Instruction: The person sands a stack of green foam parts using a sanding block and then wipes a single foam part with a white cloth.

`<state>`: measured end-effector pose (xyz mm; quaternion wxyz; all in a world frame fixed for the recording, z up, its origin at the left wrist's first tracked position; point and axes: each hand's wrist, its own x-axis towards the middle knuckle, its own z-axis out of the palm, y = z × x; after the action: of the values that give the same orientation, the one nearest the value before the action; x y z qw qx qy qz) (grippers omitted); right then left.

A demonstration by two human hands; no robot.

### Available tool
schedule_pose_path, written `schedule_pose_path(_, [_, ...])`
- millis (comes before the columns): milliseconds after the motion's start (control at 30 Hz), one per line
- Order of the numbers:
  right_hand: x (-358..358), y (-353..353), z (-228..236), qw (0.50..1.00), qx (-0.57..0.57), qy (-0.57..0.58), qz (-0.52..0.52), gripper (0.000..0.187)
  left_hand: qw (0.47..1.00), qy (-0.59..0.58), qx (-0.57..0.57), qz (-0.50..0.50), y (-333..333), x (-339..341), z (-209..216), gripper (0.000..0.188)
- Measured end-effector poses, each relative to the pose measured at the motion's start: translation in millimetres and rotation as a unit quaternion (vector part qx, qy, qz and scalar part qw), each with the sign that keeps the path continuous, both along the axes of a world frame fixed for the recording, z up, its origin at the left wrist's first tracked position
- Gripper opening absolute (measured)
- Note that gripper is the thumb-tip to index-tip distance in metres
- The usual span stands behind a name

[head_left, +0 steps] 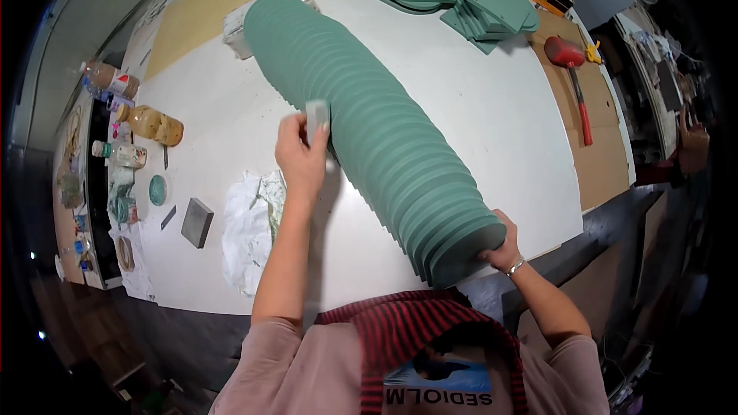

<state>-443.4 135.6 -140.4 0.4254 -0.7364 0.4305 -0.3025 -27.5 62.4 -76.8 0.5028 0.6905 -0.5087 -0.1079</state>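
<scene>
A long row of thin green panels with rounded edges leans overlapped across the white table, from the far left toward me. My left hand is closed around a small pale block, blurred by motion, at the left edge of the row about midway along. What the block is made of cannot be made out. At the near right end, my right hand grips the edge of the nearest panels, thumb on the front face; its other fingers are mostly hidden behind them.
A whitish wrapped block sits by the row's far end. More green panels are stacked at the back right, near a red mallet on cardboard. On the left are bottles, a grey block and a stained white cloth.
</scene>
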Motion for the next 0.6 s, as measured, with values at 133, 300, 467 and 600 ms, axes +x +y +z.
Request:
schedule_pose_path(133, [3, -2, 0, 1.000, -0.017, -0.006, -0.005, 0.075, 0.989, 0.060, 0.132, -0.007, 47, 13, -34, 0.020])
schedule_pose_path(300, [3, 0, -1, 0.999, 0.023, -0.030, -0.015, 0.071, 0.999, 0.026, -0.002, -0.020, -18, -9, 33, 0.021])
schedule_pose_path(467, [6, 2, 2, 0.997, 0.041, -0.059, -0.039, 0.073, 0.997, -0.076, -0.026, -0.010, 1, -20, 18, 0.020])
schedule_pose_path(600, [6, -1, 1, 0.999, -0.002, -0.028, -0.030, 0.074, 0.996, 0.032, 0.077, -0.017, 38, 4, -12, 0.019])
